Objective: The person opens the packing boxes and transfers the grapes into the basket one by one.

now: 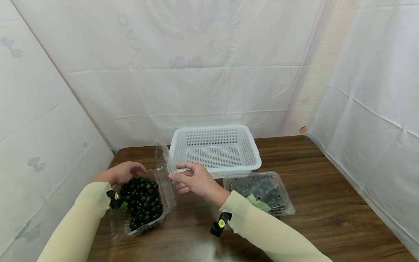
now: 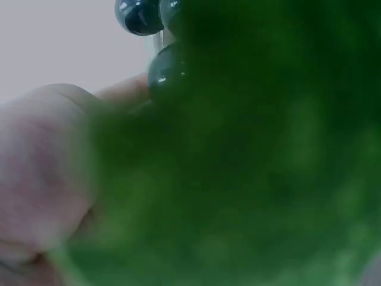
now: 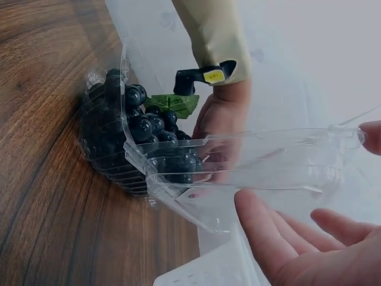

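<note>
A bunch of dark grapes [image 1: 144, 200] with green leaves lies in a clear plastic clamshell box [image 1: 148, 227] at the left. The box's hinged lid [image 1: 165, 160] stands raised. My left hand [image 1: 126, 173] is at the far end of this box with its fingers beside the grapes; whether they grip the fruit or the rim I cannot tell. In the left wrist view a blurred leaf [image 2: 238, 167] covers most of the scene. My right hand [image 1: 198, 182] touches the raised lid with its fingers extended, fingertips at the edge in the right wrist view.
A white slotted basket [image 1: 255, 162] stands at the back middle of the wooden table [image 1: 314, 182]. In front of its right side lies a second, closed clear box [image 1: 283, 182] with dark fruit and a pale green leaf. White sheeting [image 1: 196, 91] hangs round the table.
</note>
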Demonstrator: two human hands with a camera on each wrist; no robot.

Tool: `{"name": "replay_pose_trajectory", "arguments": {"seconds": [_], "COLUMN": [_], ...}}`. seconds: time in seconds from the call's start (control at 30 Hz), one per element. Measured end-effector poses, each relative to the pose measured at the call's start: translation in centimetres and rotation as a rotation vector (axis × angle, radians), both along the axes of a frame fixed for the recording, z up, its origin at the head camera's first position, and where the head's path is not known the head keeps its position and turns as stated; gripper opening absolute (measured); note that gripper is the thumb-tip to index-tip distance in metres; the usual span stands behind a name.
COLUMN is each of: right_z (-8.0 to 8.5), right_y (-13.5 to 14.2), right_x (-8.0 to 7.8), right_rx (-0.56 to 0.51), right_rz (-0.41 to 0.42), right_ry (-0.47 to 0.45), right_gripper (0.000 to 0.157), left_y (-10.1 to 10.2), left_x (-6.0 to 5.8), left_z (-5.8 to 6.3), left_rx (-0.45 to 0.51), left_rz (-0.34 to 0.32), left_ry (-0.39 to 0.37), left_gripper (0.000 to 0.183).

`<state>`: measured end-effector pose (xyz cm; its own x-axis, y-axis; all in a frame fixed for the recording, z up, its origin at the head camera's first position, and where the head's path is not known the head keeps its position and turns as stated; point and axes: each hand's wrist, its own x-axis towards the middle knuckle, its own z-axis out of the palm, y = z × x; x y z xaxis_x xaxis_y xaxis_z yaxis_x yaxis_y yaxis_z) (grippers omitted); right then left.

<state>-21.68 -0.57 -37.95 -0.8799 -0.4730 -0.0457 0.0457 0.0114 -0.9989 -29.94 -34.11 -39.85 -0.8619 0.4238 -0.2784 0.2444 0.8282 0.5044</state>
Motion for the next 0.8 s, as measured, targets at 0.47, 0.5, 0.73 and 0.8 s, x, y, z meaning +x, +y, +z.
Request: {"name": "replay_pose_trajectory", "arguments": {"seconds": [0.47,0.5,0.73,0.8], "right_z": [0.8,1.0,2.0,2.2], "right_y": [-0.4,-0.5,-1.6,-1.9], "right_x": [-1.1,-1.2,-2.0,-2.3], "right_rx": [0.083,0.088,0.135,0.142], "right_rz": [0.028,0.027,-0.011,-0.028], "right_ry": [-0.009,-0.01,-0.008,-0.012], "right_gripper": [0.073,0.073,0.069,0.07], "left_y": [-0.8,-0.7,0.5,0.7], "left_x": [5.0,5.7,9.7,10.6], "left_z": [-0.5,-0.5,-1.1,-1.3], "left_rx": [0.044,0.044,0.01,-0.008], "left_rz": [0.181,0.198,0.272,0.291], "left_ry": [0.315,0.328,0.38,0.38], "left_gripper": [0.04,0.039,0.044,0.047]}}
